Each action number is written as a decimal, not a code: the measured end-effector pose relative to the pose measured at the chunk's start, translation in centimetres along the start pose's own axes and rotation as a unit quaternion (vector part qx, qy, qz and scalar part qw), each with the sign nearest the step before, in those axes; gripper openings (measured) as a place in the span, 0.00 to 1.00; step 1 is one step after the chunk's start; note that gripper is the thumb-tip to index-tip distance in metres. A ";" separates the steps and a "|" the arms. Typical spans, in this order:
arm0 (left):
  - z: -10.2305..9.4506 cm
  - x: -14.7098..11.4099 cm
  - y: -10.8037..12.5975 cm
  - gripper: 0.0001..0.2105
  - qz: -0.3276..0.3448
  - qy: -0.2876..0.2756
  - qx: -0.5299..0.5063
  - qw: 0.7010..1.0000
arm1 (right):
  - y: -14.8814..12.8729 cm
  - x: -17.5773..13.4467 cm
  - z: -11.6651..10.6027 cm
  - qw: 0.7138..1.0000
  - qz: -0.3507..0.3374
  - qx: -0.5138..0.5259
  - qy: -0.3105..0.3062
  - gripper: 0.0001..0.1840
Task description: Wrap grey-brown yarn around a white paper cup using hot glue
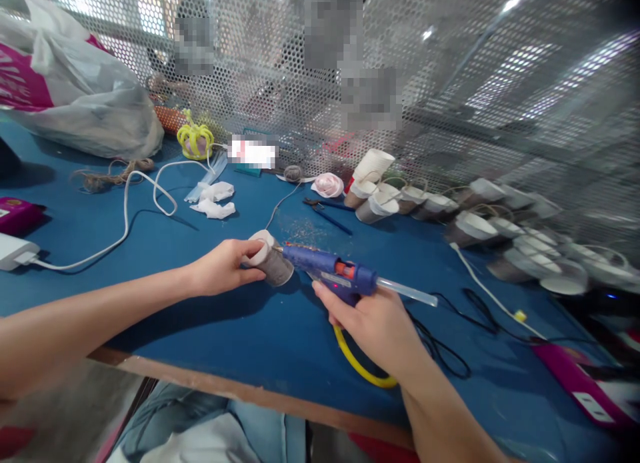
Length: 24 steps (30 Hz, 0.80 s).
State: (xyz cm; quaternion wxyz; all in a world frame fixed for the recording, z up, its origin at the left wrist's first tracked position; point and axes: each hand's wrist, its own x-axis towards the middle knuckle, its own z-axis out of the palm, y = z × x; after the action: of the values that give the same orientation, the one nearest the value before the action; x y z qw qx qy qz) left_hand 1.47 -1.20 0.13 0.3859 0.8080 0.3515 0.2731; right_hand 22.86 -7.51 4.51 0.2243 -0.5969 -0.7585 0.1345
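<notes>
your left hand (227, 266) is closed around a small paper cup (267, 256), thumb on the near side and fingers curled over the rim. the cup lies on its side just above the blue bench (240, 343), near the middle, its long axis running left to right and a little toward you, with the open mouth turned to the left and far side. its base end points right, straight at the nozzle.

your right hand (373, 323) grips the handle of the blue glue gun (333, 271). the gun's long axis also runs left to right: the metal tip touches or nearly touches the cup's upper right edge, and a clear glue stick (407, 292) pokes out of the back toward the right. so the cup sits directly left of the gun, and the left hand is the nearer one to it. the gun's yellow cord (357, 364) loops down toward the near edge.

around them: a white cable (125, 223) and a plastic bag (75, 83) at far left, crumpled white scraps (215, 202) beyond the cup, and a long row of finished cups (480, 216) running to the far right along the mesh screen (500, 83). black wires (445, 353) lie just right of your right wrist. nothing stands between tip and cup.
</notes>
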 end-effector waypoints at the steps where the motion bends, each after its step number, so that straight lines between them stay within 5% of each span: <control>1: 0.0 0.0 0.0 0.09 0.003 0.000 0.000 1.000 | 0.1 0.0 0.1 1.000 -0.002 0.000 0.001 0.13; 7: -0.1 0.1 0.1 0.08 0.003 0.009 -0.018 1.000 | 0.3 -0.2 0.3 0.999 -0.031 -0.031 0.004 0.13; 13: -0.1 0.2 0.5 0.08 -0.009 0.010 -0.047 0.999 | -0.2 0.0 -0.2 0.981 -0.133 -0.133 0.045 0.12; 24: -0.2 0.2 0.6 0.12 -0.007 0.022 -0.046 0.999 | -1.0 0.1 0.1 0.987 -0.126 -0.074 0.062 0.09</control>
State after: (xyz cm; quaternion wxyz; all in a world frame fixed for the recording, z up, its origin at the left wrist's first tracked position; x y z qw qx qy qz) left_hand 1.68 -1.20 0.79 0.4167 0.7807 0.3530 0.3038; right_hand 21.97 -7.62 4.93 0.2406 -0.5187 -0.8203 0.0114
